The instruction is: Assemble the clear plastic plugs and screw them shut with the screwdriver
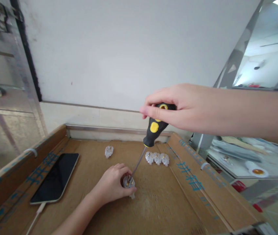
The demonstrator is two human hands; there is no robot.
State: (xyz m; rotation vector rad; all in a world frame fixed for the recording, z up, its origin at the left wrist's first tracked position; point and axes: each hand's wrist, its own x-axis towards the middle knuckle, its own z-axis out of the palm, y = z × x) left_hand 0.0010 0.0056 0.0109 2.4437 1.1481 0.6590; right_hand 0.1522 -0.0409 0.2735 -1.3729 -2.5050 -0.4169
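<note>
My right hand (178, 106) is closed round the top of a black and yellow screwdriver (153, 130). Its thin shaft slants down and to the left, with the tip resting in a small clear plastic part (128, 183). My left hand (111, 184) is wrapped round that part and holds it against the cardboard (153, 205). A row of three similar clear parts (157, 158) lies just beyond the shaft, and one more clear part (109, 151) lies farther left.
The cardboard is a flattened box with raised flaps left and right. A black phone (55, 178) lies on its left side with a white cable plugged in. A white wall stands behind. A glass surface with clutter (246, 160) is at the right.
</note>
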